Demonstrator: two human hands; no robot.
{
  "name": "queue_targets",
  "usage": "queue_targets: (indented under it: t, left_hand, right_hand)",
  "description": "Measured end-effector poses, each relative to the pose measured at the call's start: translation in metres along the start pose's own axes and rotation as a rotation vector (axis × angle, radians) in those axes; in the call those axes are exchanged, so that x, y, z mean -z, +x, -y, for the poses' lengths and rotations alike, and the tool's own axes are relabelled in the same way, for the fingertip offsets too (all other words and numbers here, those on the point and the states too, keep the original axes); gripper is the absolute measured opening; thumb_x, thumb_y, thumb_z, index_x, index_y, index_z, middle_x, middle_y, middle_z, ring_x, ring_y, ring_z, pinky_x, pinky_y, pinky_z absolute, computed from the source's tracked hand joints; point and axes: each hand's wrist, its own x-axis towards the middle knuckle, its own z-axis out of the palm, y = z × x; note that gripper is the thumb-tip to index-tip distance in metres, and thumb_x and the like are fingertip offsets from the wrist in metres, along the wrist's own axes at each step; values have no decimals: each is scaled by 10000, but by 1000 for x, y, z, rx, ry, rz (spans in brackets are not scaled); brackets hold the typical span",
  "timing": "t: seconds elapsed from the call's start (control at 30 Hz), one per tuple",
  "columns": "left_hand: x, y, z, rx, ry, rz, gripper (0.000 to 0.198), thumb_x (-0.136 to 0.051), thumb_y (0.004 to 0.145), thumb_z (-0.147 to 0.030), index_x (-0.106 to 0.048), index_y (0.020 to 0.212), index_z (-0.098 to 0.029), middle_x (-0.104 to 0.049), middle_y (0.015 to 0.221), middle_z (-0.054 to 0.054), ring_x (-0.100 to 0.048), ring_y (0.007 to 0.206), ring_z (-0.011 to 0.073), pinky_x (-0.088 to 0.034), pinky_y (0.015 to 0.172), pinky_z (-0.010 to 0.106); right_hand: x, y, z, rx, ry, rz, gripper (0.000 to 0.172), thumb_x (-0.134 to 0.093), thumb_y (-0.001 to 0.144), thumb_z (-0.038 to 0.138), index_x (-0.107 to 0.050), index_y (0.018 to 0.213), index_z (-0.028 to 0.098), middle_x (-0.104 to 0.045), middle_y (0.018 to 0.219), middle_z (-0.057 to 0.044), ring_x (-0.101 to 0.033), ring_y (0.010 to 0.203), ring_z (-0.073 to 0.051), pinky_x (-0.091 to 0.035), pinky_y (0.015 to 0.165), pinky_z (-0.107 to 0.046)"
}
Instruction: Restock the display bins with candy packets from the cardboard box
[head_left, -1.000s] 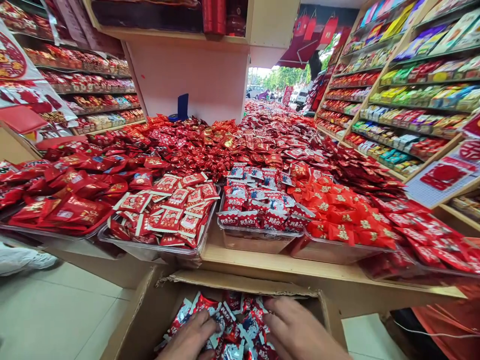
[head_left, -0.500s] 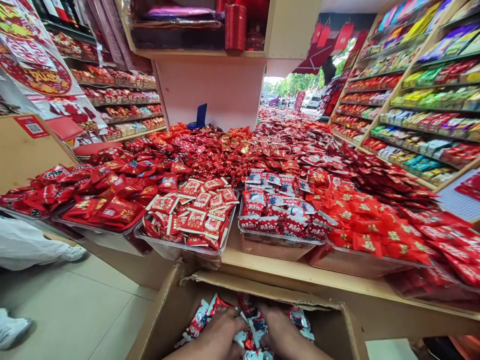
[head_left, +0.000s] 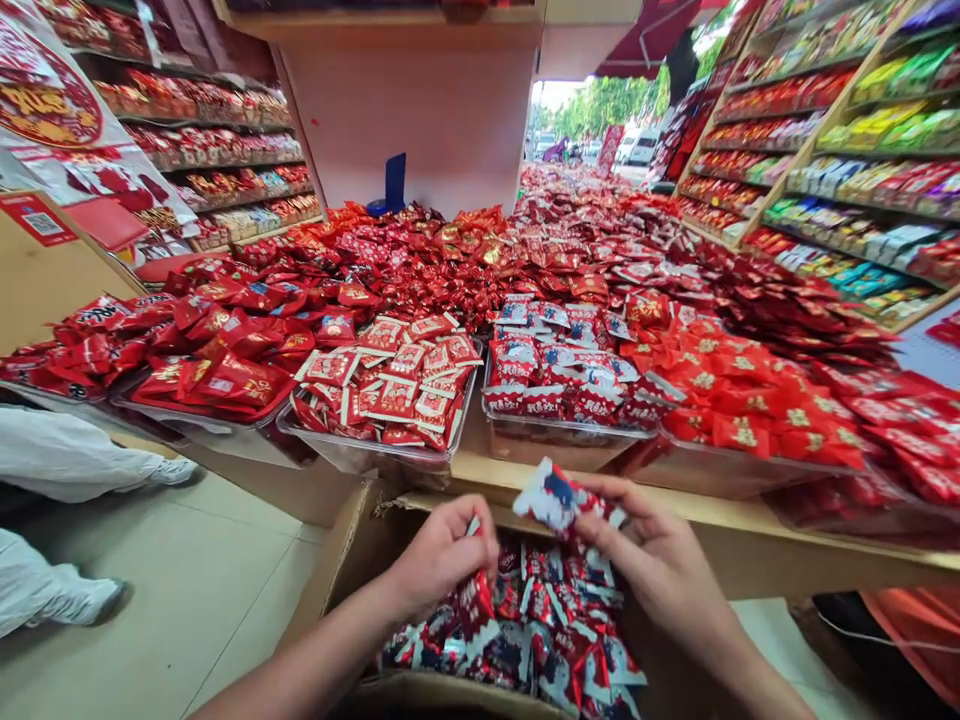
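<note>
My left hand (head_left: 442, 550) and my right hand (head_left: 649, 545) are raised together over an open cardboard box (head_left: 352, 560), both closed around a bunch of red, white and blue candy packets (head_left: 559, 500). More of the same packets (head_left: 540, 630) fill the box below. Just beyond my hands, on the wooden counter, stands a clear tray (head_left: 555, 435) heaped with matching packets.
Clear trays of red sweets (head_left: 390, 385) cover the wooden counter (head_left: 720, 520) far back to the shop entrance. Stocked shelves (head_left: 847, 190) line both sides. Another person's white-trousered legs and shoes (head_left: 67, 470) stand on the tiled floor at the left.
My hands were down in the box among the packets; now both have come up with a bunch of packets held between them. The camera has tilted down slightly.
</note>
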Motion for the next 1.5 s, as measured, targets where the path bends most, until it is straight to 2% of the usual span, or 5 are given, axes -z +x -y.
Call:
queue_targets:
  t: [0.43, 0.7, 1.0, 1.13, 1.5]
  left_hand:
    - [-29, 23, -8, -127, 99, -126, 293, -512, 794, -439, -548, 798, -148, -516, 552, -41, -445, 450, 72, -348, 440, 177]
    - [-12, 18, 10, -179, 269, -7, 266, -503, 821, -383, -590, 881, -139, -585, 812, 33, -512, 787, 144, -404, 746, 246]
    - [4, 11, 31, -61, 195, 81, 371, -498, 788, -495, -587, 759, -136, -515, 563, -14, -443, 507, 80, -327, 493, 176]
    - [7, 10, 37, -17, 163, 36, 413, -488, 772, -535, -554, 662, -142, -490, 479, -30, -403, 426, 73, -294, 440, 175]
    - [14, 11, 52, -68, 219, -24, 426, -508, 745, -551, -665, 845, -169, -621, 677, 11, -534, 748, 184, -413, 773, 295]
  right_hand:
    - [-32, 8, -10, -108, 567, -22, 295, -589, 766, 351, -470, 995, 207, -631, 720, -2, -567, 581, -122, -457, 534, -253]
    - [-18, 2, -19, -29, 232, -64, 289, -628, 719, 362, -491, 932, 221, -620, 801, -13, -563, 723, -148, -469, 656, -260]
    - [3, 21, 15, 391, -536, 217, 152, -519, 796, 312, -582, 878, 200, -633, 714, -9, -570, 614, -124, -460, 551, -205]
    - [41, 61, 64, 633, -809, -58, 160, -488, 808, 279, -608, 885, 205, -661, 796, -41, -612, 705, -150, -492, 618, -256]
    - [78, 171, 82, 248, -1342, 189, 307, -657, 624, 196, -653, 930, 225, -681, 839, -37, -631, 756, -203, -491, 653, -304]
